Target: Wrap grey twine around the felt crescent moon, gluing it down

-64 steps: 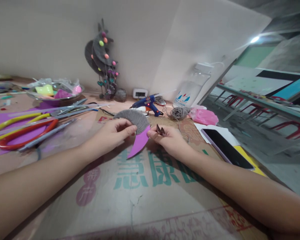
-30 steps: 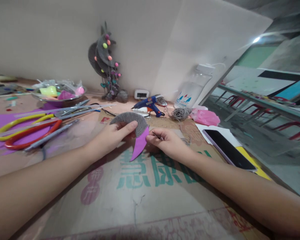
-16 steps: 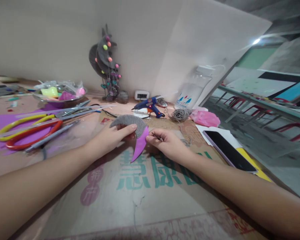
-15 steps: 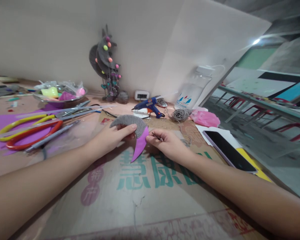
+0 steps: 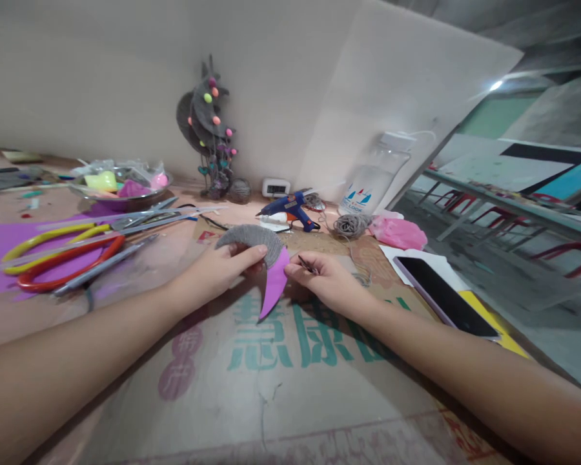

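Observation:
A purple foam crescent [image 5: 273, 287], its upper half wound in grey yarn, stands on edge over a flattened cardboard sheet [image 5: 271, 374]. My left hand [image 5: 223, 271] pinches the wound part from the left, thumb along its inner edge. My right hand [image 5: 326, 281] is closed on the grey yarn strand, fingertips against the crescent's right edge. The strand runs back to a loose yarn bundle [image 5: 351, 225].
Large red and yellow scissors [image 5: 62, 255] and long metal tools lie left on purple foam. A bowl [image 5: 121, 187] of coloured bits, a blue glue gun [image 5: 288, 208], a finished crescent ornament [image 5: 208, 123], a plastic jar [image 5: 375, 177], a pink bag [image 5: 399, 232] and a phone [image 5: 443, 294] stand around.
My right hand went from holding a small dark loop of yarn up to pressing the strand against the crescent's edge. The crescent tilted slightly; my left hand kept its grip.

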A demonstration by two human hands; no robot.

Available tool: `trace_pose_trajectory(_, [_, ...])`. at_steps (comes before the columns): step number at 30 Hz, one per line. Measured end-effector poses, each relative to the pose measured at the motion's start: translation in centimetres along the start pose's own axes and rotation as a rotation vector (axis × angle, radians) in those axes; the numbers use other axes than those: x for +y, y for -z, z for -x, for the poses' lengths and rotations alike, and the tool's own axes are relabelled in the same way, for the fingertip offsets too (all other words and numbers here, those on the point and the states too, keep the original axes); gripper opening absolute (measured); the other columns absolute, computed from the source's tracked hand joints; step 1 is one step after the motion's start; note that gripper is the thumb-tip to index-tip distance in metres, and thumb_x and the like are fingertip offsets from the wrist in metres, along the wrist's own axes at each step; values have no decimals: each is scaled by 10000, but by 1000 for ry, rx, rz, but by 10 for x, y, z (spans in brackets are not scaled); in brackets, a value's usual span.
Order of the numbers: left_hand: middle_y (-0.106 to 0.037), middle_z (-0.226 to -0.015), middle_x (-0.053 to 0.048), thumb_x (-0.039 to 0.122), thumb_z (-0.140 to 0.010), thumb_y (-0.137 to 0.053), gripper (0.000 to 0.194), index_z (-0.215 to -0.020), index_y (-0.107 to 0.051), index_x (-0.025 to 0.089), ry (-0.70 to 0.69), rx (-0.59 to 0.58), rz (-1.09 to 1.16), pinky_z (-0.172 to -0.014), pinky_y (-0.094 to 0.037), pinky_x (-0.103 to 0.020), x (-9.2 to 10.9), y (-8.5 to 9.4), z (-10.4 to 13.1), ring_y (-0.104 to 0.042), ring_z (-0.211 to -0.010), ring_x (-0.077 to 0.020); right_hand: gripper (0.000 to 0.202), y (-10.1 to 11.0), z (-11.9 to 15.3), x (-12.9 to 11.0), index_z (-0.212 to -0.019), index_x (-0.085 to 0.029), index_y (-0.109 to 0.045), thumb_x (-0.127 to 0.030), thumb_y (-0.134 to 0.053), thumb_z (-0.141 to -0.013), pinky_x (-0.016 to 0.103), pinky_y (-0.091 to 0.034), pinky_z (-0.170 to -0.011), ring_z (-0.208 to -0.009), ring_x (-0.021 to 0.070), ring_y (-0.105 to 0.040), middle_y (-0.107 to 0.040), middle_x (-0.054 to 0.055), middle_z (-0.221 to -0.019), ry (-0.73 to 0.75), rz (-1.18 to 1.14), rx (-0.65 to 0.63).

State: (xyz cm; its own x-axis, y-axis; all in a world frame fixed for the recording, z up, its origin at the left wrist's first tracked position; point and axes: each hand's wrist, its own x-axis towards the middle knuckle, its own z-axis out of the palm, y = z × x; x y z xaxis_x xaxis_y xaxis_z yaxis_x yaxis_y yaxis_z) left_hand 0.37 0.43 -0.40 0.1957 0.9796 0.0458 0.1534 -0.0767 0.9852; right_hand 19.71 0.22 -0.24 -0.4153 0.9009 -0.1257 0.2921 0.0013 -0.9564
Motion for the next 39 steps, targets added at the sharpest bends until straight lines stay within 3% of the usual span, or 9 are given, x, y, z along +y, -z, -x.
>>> trace_pose_trajectory(4, [-603, -654, -9, 468, -752, -580, 321, -633, -588, 169, 10, 22, -33, -634, -427, -265, -2, 1, -1, -542, -648, -153, 312, 2, 0, 2, -742, -190, -484, -487, -548, -812, 215, -324, -463, -486, 77, -399, -438, -57, -582, 105, 34, 44])
trace_pose_trajectory(9, [-599, -659, -24, 525, -743, -560, 386, -629, -587, 157, 60, 84, -28, -649, -418, -278, -6, 3, -3, -545, -660, -166, 176, 6, 6, 4, -927, -210, -464, -353, -535, -854, 215, -323, -511, -529, 84, -391, -422, -61, -624, 436, 334, 223])
trace_pose_trajectory(15, [-588, -655, -20, 536, -734, -563, 394, -623, -585, 159, 70, 68, -32, -621, -404, -266, -4, 3, -3, -527, -642, -161, 261, 5, 13, 8, -1023, -225, -509, -284, -627, -798, 214, -314, -524, -537, 81, -427, -511, -42, -676, 667, 778, 120])
trace_pose_trajectory(20, [-614, -640, -18, 539, -736, -562, 400, -607, -607, 164, 62, 59, -105, -633, -408, -273, 0, 2, 0, -540, -641, -169, 323, 7, 14, 8, -1072, -224, -505, -106, -512, -772, 228, -340, -576, -652, 115, -529, -630, 2, -824, 791, 1001, 79])
trace_pose_trajectory(24, [-641, -673, -10, 498, -726, -604, 348, -620, -626, 167, 55, 24, -106, -660, -421, -267, 2, 1, 3, -556, -667, -165, 293, 9, 13, 5, -1000, -203, -536, -50, -432, -773, 235, -332, -565, -624, 117, -508, -620, 0, -754, 899, 1063, 80])
trace_pose_trajectory(29, [-648, -691, -11, 473, -769, -563, 317, -679, -621, 175, 3, -1, 140, -658, -445, -275, 2, -1, 3, -580, -676, -166, 269, 8, 13, 3, -973, -187, -551, -45, -440, -773, 238, -344, -566, -627, 123, -511, -621, 12, -735, 943, 1073, 90])
trace_pose_trajectory(33, [-651, -683, -10, 431, -744, -603, 264, -666, -619, 180, -44, 44, -9, -656, -449, -274, 3, 0, 1, -580, -672, -170, 264, 9, 14, 5, -955, -196, -542, -54, -459, -748, 226, -363, -569, -590, 109, -522, -620, -4, -702, 918, 1004, 120])
trace_pose_trajectory(36, [-682, -725, -18, 426, -710, -639, 241, -686, -647, 187, -69, 3, -117, -674, -455, -275, 2, 2, -1, -600, -705, -184, 281, 9, 15, 6, -951, -196, -541, -45, -470, -724, 223, -378, -572, -595, 109, -538, -623, -6, -700, 900, 966, 121])
trace_pose_trajectory(39, [-693, -743, -15, 418, -711, -641, 227, -724, -668, 193, -60, 3, -131, -680, -451, -272, 2, 3, -1, -602, -703, -183, 182, 7, 16, 5, -938, -199, -556, -109, -509, -787, 229, -377, -574, -602, 114, -539, -624, -4, -688, 897, 961, 64])
